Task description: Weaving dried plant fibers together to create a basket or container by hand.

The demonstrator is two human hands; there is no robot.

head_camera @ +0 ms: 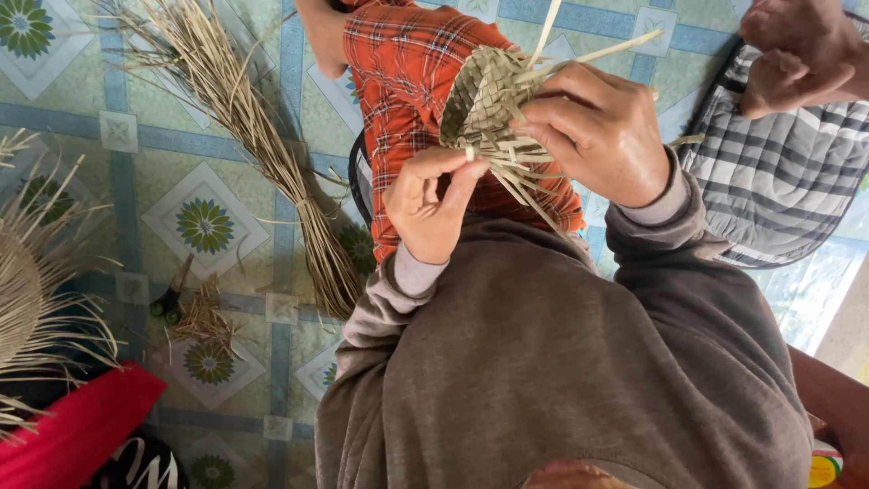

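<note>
Right hand [602,136] clamped over the half-woven straw basket [484,95], holding it up above the lap in red plaid [407,63]. Left hand [430,204] just below, thumb and forefinger pinching one loose strip [470,152] at the weave's edge. A bundle of dried straw [262,154] lies on the patterned tile floor [118,131] to the left

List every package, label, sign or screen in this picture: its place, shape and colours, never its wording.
Round label or lid: bottom right corner, yellow with a red edge, partly cut off.
Black item with white curved markings: bottom left, beside red cloth; its kind is unclear.
No screens or signs.
</note>
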